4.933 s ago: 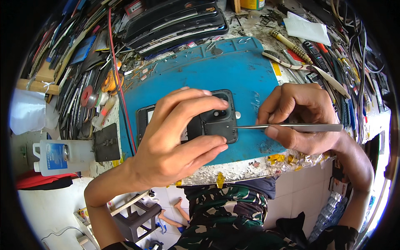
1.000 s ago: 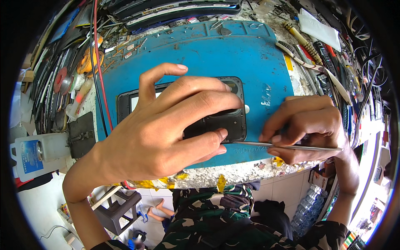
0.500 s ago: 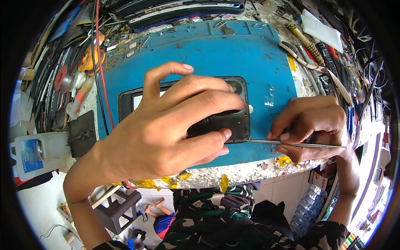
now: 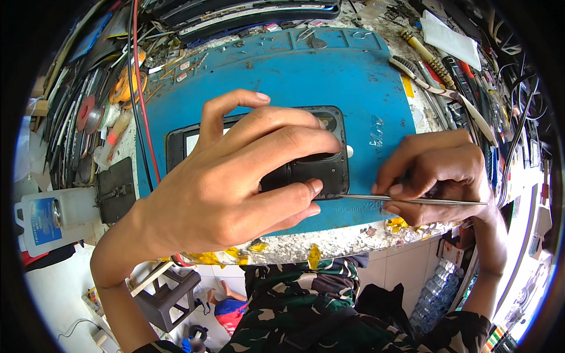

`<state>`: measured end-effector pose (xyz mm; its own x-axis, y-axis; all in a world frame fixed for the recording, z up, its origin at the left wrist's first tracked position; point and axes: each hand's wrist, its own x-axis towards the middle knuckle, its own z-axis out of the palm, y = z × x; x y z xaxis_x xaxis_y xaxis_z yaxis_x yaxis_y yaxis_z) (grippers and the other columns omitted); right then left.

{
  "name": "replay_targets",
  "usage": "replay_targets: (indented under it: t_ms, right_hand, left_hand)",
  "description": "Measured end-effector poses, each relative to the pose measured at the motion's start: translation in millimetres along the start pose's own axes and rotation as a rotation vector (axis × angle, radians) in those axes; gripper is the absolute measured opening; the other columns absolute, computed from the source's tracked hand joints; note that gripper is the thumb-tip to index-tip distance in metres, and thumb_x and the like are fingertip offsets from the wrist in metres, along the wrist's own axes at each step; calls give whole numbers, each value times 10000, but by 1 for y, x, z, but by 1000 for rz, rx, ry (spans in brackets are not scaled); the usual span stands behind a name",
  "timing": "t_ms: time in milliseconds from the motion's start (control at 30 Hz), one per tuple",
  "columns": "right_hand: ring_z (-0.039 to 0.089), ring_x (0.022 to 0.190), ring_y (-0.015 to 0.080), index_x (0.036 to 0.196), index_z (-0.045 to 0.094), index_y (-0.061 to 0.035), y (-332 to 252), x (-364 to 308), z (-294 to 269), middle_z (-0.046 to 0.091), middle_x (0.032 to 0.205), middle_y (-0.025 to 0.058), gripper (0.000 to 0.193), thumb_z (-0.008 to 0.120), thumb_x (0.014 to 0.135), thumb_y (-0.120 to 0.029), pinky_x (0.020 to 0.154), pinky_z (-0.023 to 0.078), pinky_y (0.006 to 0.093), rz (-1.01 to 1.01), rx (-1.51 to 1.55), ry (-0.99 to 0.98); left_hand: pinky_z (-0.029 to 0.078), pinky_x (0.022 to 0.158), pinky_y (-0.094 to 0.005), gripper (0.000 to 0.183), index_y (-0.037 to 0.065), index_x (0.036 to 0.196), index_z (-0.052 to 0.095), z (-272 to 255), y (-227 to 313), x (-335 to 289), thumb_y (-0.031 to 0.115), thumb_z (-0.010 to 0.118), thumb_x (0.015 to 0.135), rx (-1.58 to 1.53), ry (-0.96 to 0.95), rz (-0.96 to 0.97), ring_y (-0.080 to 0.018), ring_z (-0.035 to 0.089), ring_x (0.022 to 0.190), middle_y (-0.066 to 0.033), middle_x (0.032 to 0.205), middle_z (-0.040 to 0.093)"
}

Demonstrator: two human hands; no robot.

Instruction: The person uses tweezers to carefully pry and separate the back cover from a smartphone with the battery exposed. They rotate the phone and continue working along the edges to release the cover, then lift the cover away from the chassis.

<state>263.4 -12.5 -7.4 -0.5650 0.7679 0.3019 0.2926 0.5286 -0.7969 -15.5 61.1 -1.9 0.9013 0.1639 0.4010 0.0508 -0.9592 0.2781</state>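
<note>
A black smartphone (image 4: 306, 179) with its insides partly showing lies on a blue work mat (image 4: 282, 79). Over it spreads my left hand (image 4: 235, 170), thumb at the near edge and bent fingers across the top, holding it down. Much of the phone is hidden under this palm; a white patch shows at its left part. My right hand (image 4: 438, 176) pinches a slim pointed metal tool (image 4: 424, 201). The tool's tip touches the phone's near edge close to the right corner, beside my left thumb. Whether it is a pick or closed tweezers I cannot tell.
Red and black cables (image 4: 144, 112) cross the mat's left side. Small parts and tweezers (image 4: 306, 34) lie along its far edge. Many tools crowd both sides, with a toothbrush-like brush (image 4: 424, 79) at right. A plastic bottle (image 4: 47, 220) stands at left. Someone's legs (image 4: 226, 294) show below the table.
The tool tip has slid slightly left along the phone's near edge, and my right hand has moved a little left with it. My left hand keeps its hold. The view has shifted slightly.
</note>
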Motion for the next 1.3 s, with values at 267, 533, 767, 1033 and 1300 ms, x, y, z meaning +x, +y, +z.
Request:
replay_targets:
  t_ms: [267, 533, 767, 1033, 1300]
  right_hand:
    - [755, 754, 238, 737, 632, -65, 2, 1, 0, 747, 858, 175, 232, 855, 766, -7, 608, 583, 307, -34, 23, -11]
    - [750, 762, 231, 764, 640, -43, 8, 1, -1, 749, 865, 182, 225, 857, 742, 13, 634, 583, 305, -81, 74, 33]
    - [734, 753, 213, 779, 652, -46, 8, 0, -2, 755, 885, 175, 223, 863, 737, 8, 633, 564, 303, -92, 105, 26]
    - [723, 800, 225, 854, 657, -34, 5, -2, 0, 751, 913, 200, 245, 868, 737, 13, 691, 554, 318, -43, 202, 55]
    - [752, 895, 217, 843, 656, 13, 5, -1, 1, 748, 913, 165, 177, 828, 804, 6, 754, 583, 302, -81, 264, 70]
  left_hand:
    - [380, 1016, -517, 265, 94, 838, 740, -1, 1, -1, 211, 904, 666, 20, -12, -8, -313, 644, 1124, -131, 1184, 713]
    - [372, 1032, -519, 300, 100, 864, 732, -5, 5, 5, 214, 910, 651, 19, -19, -62, -320, 640, 1138, -142, 1217, 698]
    - [375, 1031, -494, 314, 104, 916, 754, -2, 9, 10, 210, 906, 663, -26, -5, -95, -305, 643, 1130, -138, 1201, 698]
    - [286, 1095, -492, 230, 135, 843, 743, 5, 16, 12, 163, 900, 678, 20, 107, -93, -267, 668, 1082, -105, 1170, 717]
    - [246, 1112, -528, 262, 151, 868, 725, -6, 22, 10, 162, 896, 670, 149, 112, -8, -284, 658, 1103, -91, 1182, 702]
